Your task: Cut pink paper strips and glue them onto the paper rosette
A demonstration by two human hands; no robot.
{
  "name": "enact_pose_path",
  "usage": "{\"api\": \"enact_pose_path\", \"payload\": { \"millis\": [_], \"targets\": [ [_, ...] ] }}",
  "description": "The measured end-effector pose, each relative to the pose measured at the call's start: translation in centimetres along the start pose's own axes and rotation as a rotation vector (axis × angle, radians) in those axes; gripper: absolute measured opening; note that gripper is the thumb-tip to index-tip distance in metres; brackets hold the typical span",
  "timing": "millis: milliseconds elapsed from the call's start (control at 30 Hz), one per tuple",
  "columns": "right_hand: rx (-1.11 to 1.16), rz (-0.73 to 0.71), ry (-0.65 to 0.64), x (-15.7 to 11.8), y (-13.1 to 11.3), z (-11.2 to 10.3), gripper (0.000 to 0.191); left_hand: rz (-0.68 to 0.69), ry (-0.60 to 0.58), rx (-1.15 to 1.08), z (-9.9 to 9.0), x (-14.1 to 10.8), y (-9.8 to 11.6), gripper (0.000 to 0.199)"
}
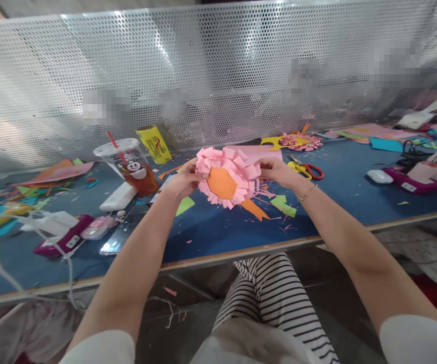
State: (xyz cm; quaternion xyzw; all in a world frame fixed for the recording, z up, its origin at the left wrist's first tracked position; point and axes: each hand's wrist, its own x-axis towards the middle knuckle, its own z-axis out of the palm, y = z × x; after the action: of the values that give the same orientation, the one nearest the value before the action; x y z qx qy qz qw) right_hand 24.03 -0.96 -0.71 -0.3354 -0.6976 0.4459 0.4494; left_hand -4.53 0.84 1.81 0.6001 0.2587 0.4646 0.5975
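Note:
Between my hands a pink paper flower (222, 183) with an orange centre is held up above the blue table (210, 232). My left hand (185, 178) pinches its left edge, thumb on the front. At its right edge, my right hand (275, 172) has its fingers closed on the pink petals. An orange paper ribbon (255, 209) with a notched end shows below the flower; whether it is attached I cannot tell. Green paper scraps (283, 206) lie beneath my right hand. Scissors (307, 168) with red and yellow handles rest just beyond my right wrist.
A drink cup (129, 167) with a red straw stands left, by a white box-shaped thing (118, 196). Behind are a yellow packet (154, 145) and another pink paper flower (300, 141). Purple tissue packs (64, 236) and a phone (122, 235) lie leftward. A perforated metal screen (218, 65) borders the back.

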Motion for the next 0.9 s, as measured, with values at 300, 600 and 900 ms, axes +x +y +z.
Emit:
{"api": "enact_pose_path", "payload": {
  "millis": [300, 600, 900],
  "targets": [
    [-0.073, -0.001, -0.080, -0.3, -0.9, 0.3, 0.023, -0.033, -0.127, 0.084, 0.2, 0.0, 0.0, 0.037],
    [0.091, 0.118, -0.350, -0.9, -1.3, 0.8, 0.023, -0.073, -0.164, 0.172, 0.1, 0.1, -0.5, 0.038],
    [0.233, 0.244, -0.428, -1.0, -1.4, 1.1, 0.038, -0.094, -0.182, 0.212, 0.3, 0.0, -0.7, 0.039]
  ]
}}
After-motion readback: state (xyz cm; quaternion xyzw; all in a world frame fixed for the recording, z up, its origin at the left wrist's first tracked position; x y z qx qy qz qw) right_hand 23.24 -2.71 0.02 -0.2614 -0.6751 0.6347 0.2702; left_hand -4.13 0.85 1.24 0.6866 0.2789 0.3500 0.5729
